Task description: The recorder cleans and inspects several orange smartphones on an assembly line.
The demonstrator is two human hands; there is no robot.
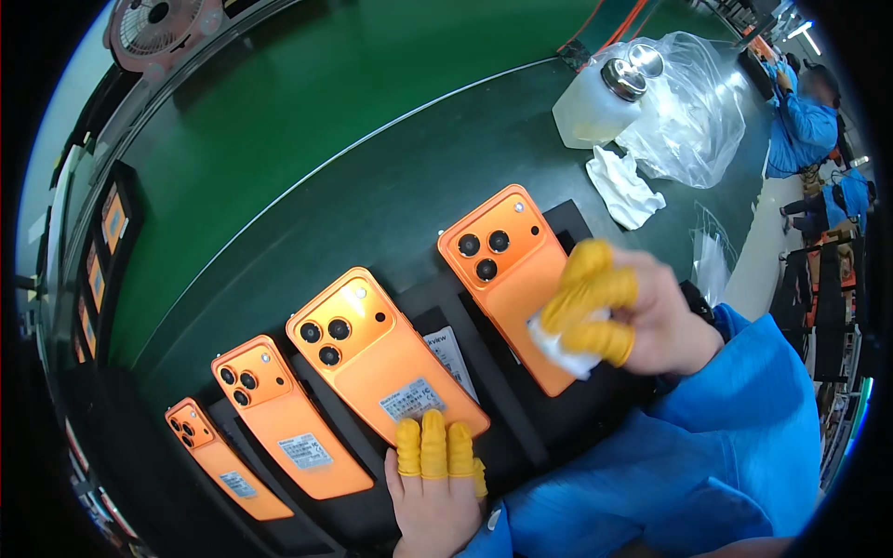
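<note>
Several orange smartphones lie back up in a row on a black tray (455, 302). At the right end, my right hand (625, 312), in yellow finger cots, pinches a white wipe (561, 353) against the back of one smartphone (507, 290). My left hand (437, 488) also wears yellow finger cots; its fingers stretch flat onto the lower end of the neighbouring smartphone (349, 349), just below a grey label (412, 400). Farther left are another smartphone (288, 418) and the leftmost smartphone (223, 465), each with a grey label.
Beyond the row stand a white pump bottle (595, 107) and a clear plastic bag (702, 112), with a crumpled white wipe (623, 189) nearby. A black tray of orange phones (112, 219) sits at far left, below a pink fan (158, 28). Blue-clad people (805, 126) are at far right.
</note>
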